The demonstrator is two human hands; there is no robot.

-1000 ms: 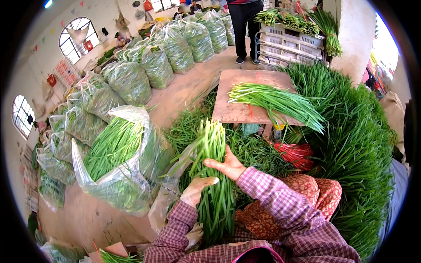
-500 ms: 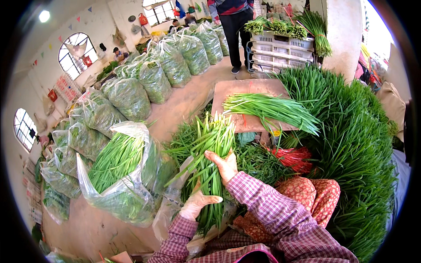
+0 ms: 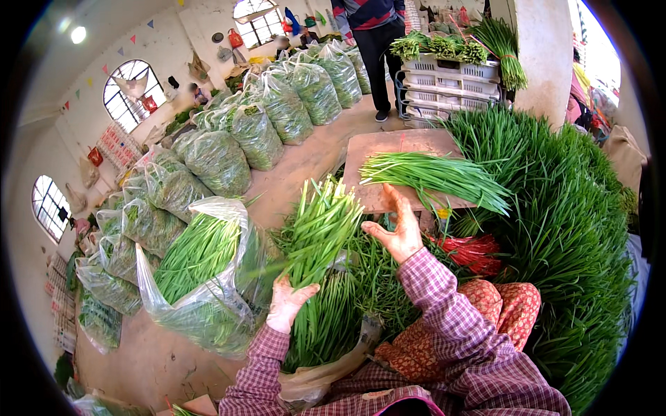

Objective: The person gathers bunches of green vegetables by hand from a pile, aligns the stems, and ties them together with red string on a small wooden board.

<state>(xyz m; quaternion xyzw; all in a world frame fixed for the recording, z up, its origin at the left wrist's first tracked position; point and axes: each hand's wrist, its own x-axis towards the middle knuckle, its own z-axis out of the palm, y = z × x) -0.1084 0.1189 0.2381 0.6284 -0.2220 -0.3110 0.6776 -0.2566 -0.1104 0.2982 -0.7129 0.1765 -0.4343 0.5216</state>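
Observation:
My left hand [image 3: 286,305] is wrapped round a bunch of garlic chives [image 3: 322,225], holding it tilted with its pale cut ends pointing up and away. Below it, more long green leaves [image 3: 326,312] lie in a clear plastic bag [image 3: 322,378] at my lap. Just right of the bunch, my right hand [image 3: 399,232] is empty, thumb and fingers spread, close to the near edge of a brown board [image 3: 378,142]. On that board lies a loose sheaf of chives [image 3: 433,177]. Red tie strips [image 3: 473,255] sit in a pile beyond my right sleeve.
An open plastic bag full of chives [image 3: 201,260] stands at my left. Rows of filled bags [image 3: 215,163] run behind it. A large heap of greens [image 3: 555,229] borders my right. White crates [image 3: 451,90] are stacked ahead, beside a standing person [image 3: 378,62].
My right hand has let go of the bunch and moved up and right, fingers opening. My left hand has shifted left and slightly up, gripping the chives. The whole view has moved slightly.

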